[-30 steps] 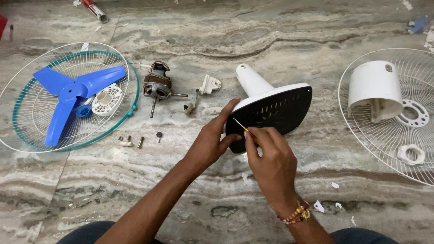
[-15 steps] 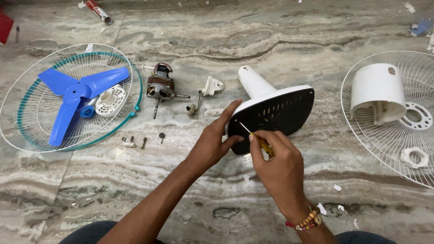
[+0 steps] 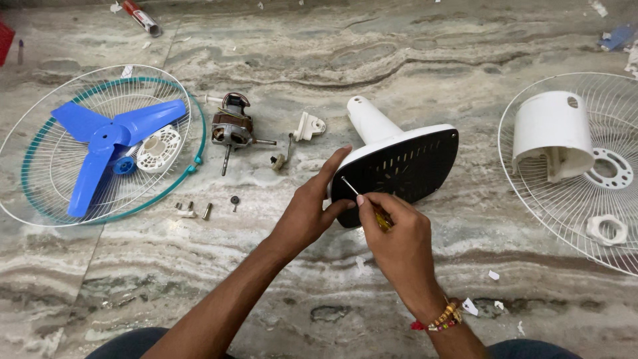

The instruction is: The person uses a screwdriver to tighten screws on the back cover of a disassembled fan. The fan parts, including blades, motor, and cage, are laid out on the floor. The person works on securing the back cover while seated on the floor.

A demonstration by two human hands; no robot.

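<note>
Your left hand steadies the fan base on the floor while your right hand grips a screwdriver at its black underside. Left of the base, the motor and blade already lie removed; the base looks unopened.

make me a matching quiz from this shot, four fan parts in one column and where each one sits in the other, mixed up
Things:
1. blue fan blade
2. white motor cover
3. fan base
4. bare motor

Places:
A. on the marble floor, between the teal-rimmed grille and the base
B. lying on the teal-rimmed grille at far left
C. tipped on its side, steadied by the left hand, the screwdriver in the right hand at its black underside
D. resting on the white grille at far right

Pairs: 1-B, 2-D, 3-C, 4-A
</note>
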